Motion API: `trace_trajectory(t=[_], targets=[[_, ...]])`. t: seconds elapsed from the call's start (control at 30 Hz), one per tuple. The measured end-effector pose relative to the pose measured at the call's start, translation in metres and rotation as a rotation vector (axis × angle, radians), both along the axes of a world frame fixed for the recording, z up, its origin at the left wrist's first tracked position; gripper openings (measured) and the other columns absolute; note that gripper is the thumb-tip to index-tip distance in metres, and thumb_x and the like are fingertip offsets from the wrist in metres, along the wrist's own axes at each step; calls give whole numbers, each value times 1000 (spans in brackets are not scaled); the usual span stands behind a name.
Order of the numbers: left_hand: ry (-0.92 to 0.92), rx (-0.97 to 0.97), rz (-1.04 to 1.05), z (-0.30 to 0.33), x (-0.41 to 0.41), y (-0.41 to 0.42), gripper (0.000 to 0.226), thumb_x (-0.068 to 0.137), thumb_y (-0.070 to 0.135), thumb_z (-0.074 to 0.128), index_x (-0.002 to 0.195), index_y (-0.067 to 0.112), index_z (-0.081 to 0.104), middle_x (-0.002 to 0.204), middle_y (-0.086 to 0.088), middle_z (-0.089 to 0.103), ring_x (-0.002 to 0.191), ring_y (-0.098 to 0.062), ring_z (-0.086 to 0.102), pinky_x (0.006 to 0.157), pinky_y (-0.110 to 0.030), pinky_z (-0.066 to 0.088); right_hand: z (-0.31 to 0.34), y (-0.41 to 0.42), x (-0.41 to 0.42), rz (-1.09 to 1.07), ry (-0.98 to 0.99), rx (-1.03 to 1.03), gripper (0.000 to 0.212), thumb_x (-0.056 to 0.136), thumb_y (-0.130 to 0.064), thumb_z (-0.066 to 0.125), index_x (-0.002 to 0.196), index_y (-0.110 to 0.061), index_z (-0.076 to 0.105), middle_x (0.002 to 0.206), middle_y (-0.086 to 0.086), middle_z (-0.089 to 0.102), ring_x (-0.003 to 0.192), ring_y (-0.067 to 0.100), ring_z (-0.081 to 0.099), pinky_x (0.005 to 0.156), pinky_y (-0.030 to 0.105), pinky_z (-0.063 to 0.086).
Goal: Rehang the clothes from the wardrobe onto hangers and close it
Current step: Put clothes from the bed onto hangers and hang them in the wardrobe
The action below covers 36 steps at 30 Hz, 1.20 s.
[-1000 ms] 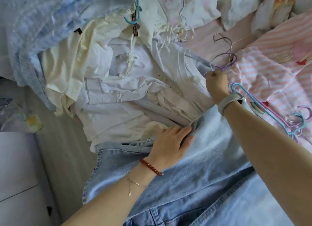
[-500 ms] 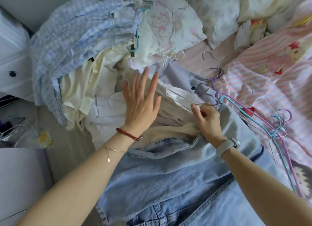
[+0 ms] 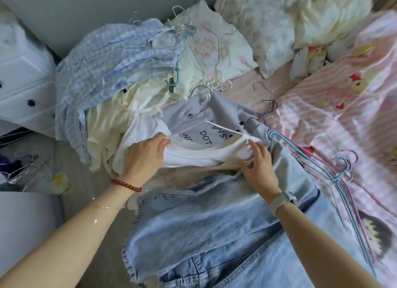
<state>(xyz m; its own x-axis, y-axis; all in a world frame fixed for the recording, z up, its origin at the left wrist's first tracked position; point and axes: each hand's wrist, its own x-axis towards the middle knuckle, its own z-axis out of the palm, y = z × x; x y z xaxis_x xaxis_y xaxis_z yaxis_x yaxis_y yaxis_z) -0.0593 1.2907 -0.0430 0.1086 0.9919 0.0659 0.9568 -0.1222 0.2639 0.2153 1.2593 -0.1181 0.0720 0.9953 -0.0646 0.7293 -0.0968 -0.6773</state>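
Head cam: both hands are on a white top [image 3: 206,156] lying on the clothes pile on the bed, just above a light denim garment [image 3: 225,223]. The left hand [image 3: 144,158] grips the neckline with curled fingers, while the right hand [image 3: 257,167] pinches the other shoulder, where a white hanger [image 3: 223,128] pokes out of the collar. Loose teal and purple hangers [image 3: 335,174] sit on the pink striped blanket [image 3: 333,124] to the right.

left hand [image 3: 144,156]: fingers curled, gripping | right hand [image 3: 258,165]: fingers curled, pinching
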Motion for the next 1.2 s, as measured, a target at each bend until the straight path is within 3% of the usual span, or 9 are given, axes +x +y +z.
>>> trace_trajectory(t=[0.17, 0.27, 0.37, 0.47, 0.57, 0.73, 0.97, 1.1, 1.2], targets=[[-112, 64, 212, 47, -66, -9, 20, 96, 19, 46, 90, 12, 64, 77, -16, 65, 66, -34, 56, 54, -30, 26, 9, 12, -15, 2, 42, -105, 83, 82, -31, 66, 144, -4, 16, 149, 20, 20, 139, 32, 18, 114, 44, 18], [-128, 88, 201, 67, -69, -23, 18, 94, 18, 48, 87, 11, 63, 62, 0, 54, 57, -19, 44, 46, -25, 22, 35, 29, -47, -30, 240, 3, 89, 81, -55, 49, 146, -8, 10, 152, 14, 13, 139, 16, 12, 112, 23, 9], [-159, 195, 261, 90, -79, -33, 16, 93, 18, 51, 87, 12, 65, 61, 5, 55, 56, -17, 45, 47, -22, 25, 62, 49, -75, -123, 397, 60, 89, 85, -57, 46, 146, -10, 2, 155, 8, 5, 139, 8, 3, 108, 18, 2], [-161, 274, 321, 110, -101, -49, 15, 92, 15, 54, 90, 9, 67, 64, -10, 65, 57, -27, 57, 54, -29, 37, 93, 68, -100, -95, 432, 170, 67, 94, -36, 43, 144, -4, 12, 151, 12, 18, 139, 17, 17, 106, 13, 11], [-145, 337, 437, 129, -122, -69, 17, 92, 17, 53, 92, 8, 68, 64, -16, 65, 58, -35, 59, 54, -33, 39, 123, 78, -128, -83, 444, 267, 43, 96, -23, 42, 130, 2, 34, 117, 15, 47, 106, 22, 46, 89, 18, 33], [-261, 489, 575, 176, -148, -84, 19, 93, 18, 50, 93, 6, 65, 71, -17, 64, 66, -36, 57, 59, -35, 39, 179, 75, -165, -46, 546, 374, 30, 95, -20, 44, 118, -1, 39, 73, -2, 40, 65, 12, 40, 57, 11, 32], [-364, 887, 742, 246, -160, -138, 18, 92, 10, 50, 91, -3, 63, 75, -25, 65, 70, -42, 56, 79, -45, 41, 293, 44, -202, 101, 574, 671, 22, 95, -17, 46, 110, -2, 46, 91, 5, 45, 77, 16, 41, 71, 20, 31], [-420, 899, 833, 251, -159, -200, 21, 91, 16, 49, 89, 1, 63, 79, -22, 66, 74, -39, 57, 83, -51, 44, 316, -8, -217, 185, 436, 824, 20, 94, -13, 43, 104, 1, 53, 91, 10, 46, 79, 10, 38, 76, 13, 31], [-491, 794, 876, 228, -139, -256, 17, 92, 15, 52, 89, 4, 65, 76, -19, 66, 73, -38, 57, 77, -43, 45, 303, -53, -215, 296, 257, 767, 27, 89, -17, 40, 94, 4, 55, 95, 20, 52, 93, 30, 46, 86, 36, 37]])
